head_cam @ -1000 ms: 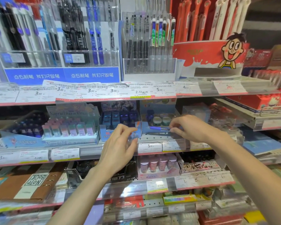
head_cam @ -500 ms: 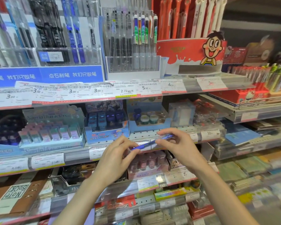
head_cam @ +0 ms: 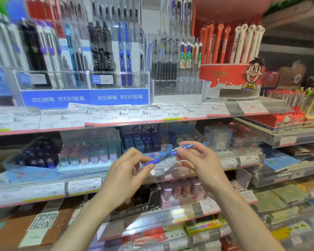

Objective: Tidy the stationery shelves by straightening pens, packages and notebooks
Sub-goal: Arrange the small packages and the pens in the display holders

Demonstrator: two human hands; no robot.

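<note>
Both hands pinch one blue pen in front of the shelves, left hand at its lower grip end, right hand at its raised clip end, with the pen racks on the top shelf beyond

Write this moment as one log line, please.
step: pen in hand | left hand: pinches pen low end | right hand: pinches its top end | pen: tilted, off shelf
</note>
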